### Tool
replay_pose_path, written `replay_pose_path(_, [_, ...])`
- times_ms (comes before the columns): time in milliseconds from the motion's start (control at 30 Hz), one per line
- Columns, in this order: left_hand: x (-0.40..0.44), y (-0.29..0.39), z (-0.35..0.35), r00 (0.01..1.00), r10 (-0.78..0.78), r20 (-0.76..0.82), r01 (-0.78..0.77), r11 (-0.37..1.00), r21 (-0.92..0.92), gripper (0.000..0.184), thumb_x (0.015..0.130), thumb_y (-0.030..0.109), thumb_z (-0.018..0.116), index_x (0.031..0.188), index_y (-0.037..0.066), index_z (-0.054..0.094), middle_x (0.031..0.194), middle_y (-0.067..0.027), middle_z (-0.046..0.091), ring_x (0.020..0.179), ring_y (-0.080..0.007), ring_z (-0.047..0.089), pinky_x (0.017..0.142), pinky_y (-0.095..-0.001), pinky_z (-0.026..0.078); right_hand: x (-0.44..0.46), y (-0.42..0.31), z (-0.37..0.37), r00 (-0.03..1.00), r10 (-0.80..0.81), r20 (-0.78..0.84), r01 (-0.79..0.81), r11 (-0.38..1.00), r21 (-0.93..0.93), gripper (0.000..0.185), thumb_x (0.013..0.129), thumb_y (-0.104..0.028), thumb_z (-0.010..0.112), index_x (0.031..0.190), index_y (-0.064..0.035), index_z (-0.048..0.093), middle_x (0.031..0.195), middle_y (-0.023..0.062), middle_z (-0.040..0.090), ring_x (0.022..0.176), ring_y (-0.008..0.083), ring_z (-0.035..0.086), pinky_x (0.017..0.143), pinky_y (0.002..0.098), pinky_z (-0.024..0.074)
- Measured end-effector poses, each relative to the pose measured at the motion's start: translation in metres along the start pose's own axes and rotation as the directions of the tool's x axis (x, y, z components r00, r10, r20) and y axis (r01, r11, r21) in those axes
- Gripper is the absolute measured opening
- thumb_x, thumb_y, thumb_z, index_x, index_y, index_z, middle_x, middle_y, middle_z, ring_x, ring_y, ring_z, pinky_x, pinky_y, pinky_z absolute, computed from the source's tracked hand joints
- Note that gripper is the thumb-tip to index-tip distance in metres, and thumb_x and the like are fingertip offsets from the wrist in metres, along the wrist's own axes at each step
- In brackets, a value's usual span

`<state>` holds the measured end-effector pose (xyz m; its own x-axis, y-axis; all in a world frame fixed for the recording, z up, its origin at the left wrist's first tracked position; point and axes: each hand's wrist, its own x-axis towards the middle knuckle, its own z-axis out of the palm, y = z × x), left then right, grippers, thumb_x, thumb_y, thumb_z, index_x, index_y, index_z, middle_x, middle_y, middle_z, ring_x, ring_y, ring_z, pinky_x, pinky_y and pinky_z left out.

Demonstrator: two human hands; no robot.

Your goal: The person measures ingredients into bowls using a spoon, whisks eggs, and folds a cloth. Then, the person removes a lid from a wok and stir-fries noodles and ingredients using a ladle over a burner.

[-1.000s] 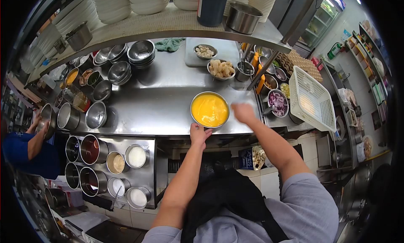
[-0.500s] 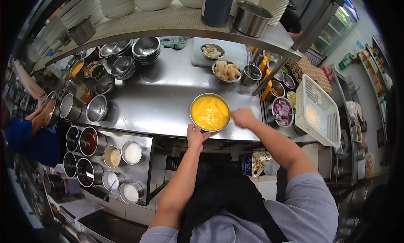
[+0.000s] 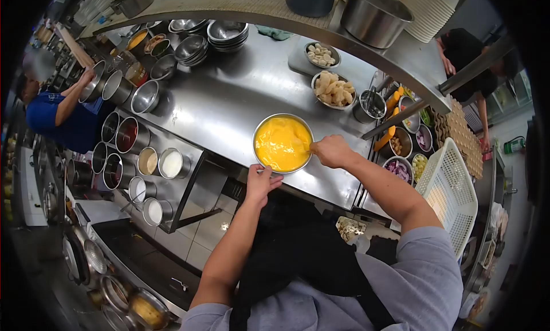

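Note:
A round metal bowl (image 3: 257,157) of glossy yellow liquid, like beaten egg (image 3: 282,142), stands near the front edge of the steel counter. My left hand (image 3: 260,185) grips its near rim, thumb and fingers against the wall. At the right rim, my right hand (image 3: 332,152) is closed around a thin utensil whose tip reaches into the liquid. Most of that utensil is hidden by the fingers, so its exact kind is unclear. Behind the bowl sits another bowl with pale, chunky pieces (image 3: 333,89).
Stacked metal bowls (image 3: 227,33) stand at the back left. Several seasoning pots (image 3: 133,135) fill the lower left side. A white plastic basket (image 3: 450,196) and ingredient bowls lie on the right. An overhead shelf (image 3: 240,15) crosses above. One co-worker (image 3: 63,116) stands left, another (image 3: 470,62) right.
My view has turned and shifted, so the counter appears tilted and the right-hand co-worker shows more. My right hand has come closer to the bowl's rim; my left hand stays on the bowl.

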<state>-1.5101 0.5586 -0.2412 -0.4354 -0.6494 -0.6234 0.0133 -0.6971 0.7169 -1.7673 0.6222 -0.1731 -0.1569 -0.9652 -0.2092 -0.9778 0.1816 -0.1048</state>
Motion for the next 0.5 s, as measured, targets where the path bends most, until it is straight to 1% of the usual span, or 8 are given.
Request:
replay_pose_path(33, [0.003, 0.001, 0.003, 1.000, 0.008, -0.009, -0.008, 1.000, -0.005, 0.024, 0.099, 0.016, 0.054, 0.112, 0.004, 0.037, 0.105, -0.0181, 0.054, 0.085, -0.0317, 0.070, 0.071, -0.0395, 0.059, 0.002, 0.003, -0.005, 0.984, -0.137, 0.111, 0.139, 0.990, -0.012, 0.018, 0.082, -0.017, 0.054, 0.092, -0.0154, 0.069, 0.083, 0.0148, 0.070, 0.081, 0.0353, 0.067, 0.069, 0.0496, 0.0517])
replay_pose_path(100, [0.005, -0.007, 0.003, 0.999, 0.032, -0.022, -0.032, 0.999, -0.030, 0.021, 0.100, 0.015, 0.052, 0.110, 0.005, 0.037, 0.102, -0.0178, 0.056, 0.086, -0.0321, 0.070, 0.072, -0.0396, 0.060, 0.012, 0.015, -0.022, 0.988, -0.156, -0.002, 0.155, 0.982, 0.108, 0.019, 0.081, -0.019, 0.055, 0.093, -0.0150, 0.069, 0.084, 0.0146, 0.070, 0.082, 0.0350, 0.067, 0.070, 0.0494, 0.0517])
replay_pose_path(167, [0.008, -0.009, 0.005, 0.997, 0.051, -0.050, -0.053, 0.998, -0.045, 0.018, 0.100, 0.013, 0.051, 0.108, 0.005, 0.038, 0.101, -0.0184, 0.057, 0.085, -0.0322, 0.070, 0.071, -0.0391, 0.060, 0.020, 0.011, -0.024, 0.991, 0.132, -0.019, -0.131, 0.990, 0.041, 0.023, 0.081, -0.020, 0.055, 0.098, -0.0157, 0.071, 0.086, 0.0139, 0.070, 0.085, 0.0347, 0.067, 0.072, 0.0476, 0.0522])
replay_pose_path(200, [0.008, -0.008, 0.006, 0.997, 0.055, -0.047, -0.056, 0.998, -0.028, 0.016, 0.100, 0.013, 0.051, 0.106, 0.005, 0.038, 0.101, -0.0191, 0.058, 0.083, -0.0317, 0.070, 0.070, -0.0380, 0.060, 0.017, 0.005, -0.017, 0.991, 0.131, -0.024, -0.130, 0.991, 0.043, 0.023, 0.081, -0.020, 0.055, 0.098, -0.0157, 0.071, 0.086, 0.0139, 0.070, 0.085, 0.0347, 0.067, 0.072, 0.0476, 0.0522])
replay_pose_path(267, [0.010, 0.000, 0.011, 0.997, 0.066, -0.039, -0.067, 0.998, -0.016, 0.015, 0.100, 0.013, 0.050, 0.104, 0.005, 0.038, 0.101, -0.0198, 0.058, 0.082, -0.0311, 0.070, 0.068, -0.0370, 0.060, 0.008, -0.007, -0.002, 0.988, -0.096, 0.118, 0.084, 0.991, 0.102, 0.023, 0.080, -0.022, 0.057, 0.096, -0.0153, 0.073, 0.088, 0.0150, 0.070, 0.086, 0.0352, 0.067, 0.072, 0.0484, 0.0522])
replay_pose_path(367, [0.005, -0.002, 0.007, 0.995, 0.053, -0.082, -0.053, 0.999, 0.008, 0.013, 0.100, 0.011, 0.049, 0.103, 0.006, 0.038, 0.099, -0.0199, 0.059, 0.080, -0.0302, 0.070, 0.066, -0.0358, 0.059, 0.021, 0.001, -0.015, 0.958, -0.124, 0.258, 0.107, 0.991, 0.077, 0.023, 0.079, -0.022, 0.057, 0.092, -0.0133, 0.074, 0.089, 0.0155, 0.071, 0.088, 0.0353, 0.068, 0.072, 0.0480, 0.0530])
replay_pose_path(433, [0.010, 0.003, 0.006, 0.997, 0.061, -0.055, -0.061, 0.998, 0.014, 0.012, 0.100, 0.011, 0.049, 0.103, 0.007, 0.038, 0.097, -0.0197, 0.060, 0.077, -0.0294, 0.071, 0.063, -0.0345, 0.059, 0.042, 0.004, -0.036, 0.952, -0.004, 0.306, -0.009, 0.999, 0.042, 0.023, 0.078, -0.020, 0.057, 0.089, -0.0109, 0.075, 0.092, 0.0160, 0.071, 0.090, 0.0343, 0.068, 0.074, 0.0472, 0.0539])
replay_pose_path(500, [0.010, 0.007, 0.005, 0.998, 0.048, -0.046, -0.047, 0.998, 0.031, 0.011, 0.101, 0.010, 0.047, 0.103, 0.005, 0.038, 0.097, -0.0192, 0.059, 0.076, -0.0283, 0.071, 0.061, -0.0329, 0.059, 0.058, -0.004, -0.032, 0.967, 0.148, 0.207, -0.137, 0.988, -0.068, 0.024, 0.078, -0.020, 0.057, 0.091, -0.0103, 0.075, 0.094, 0.0156, 0.072, 0.092, 0.0325, 0.069, 0.076, 0.0459, 0.0544])
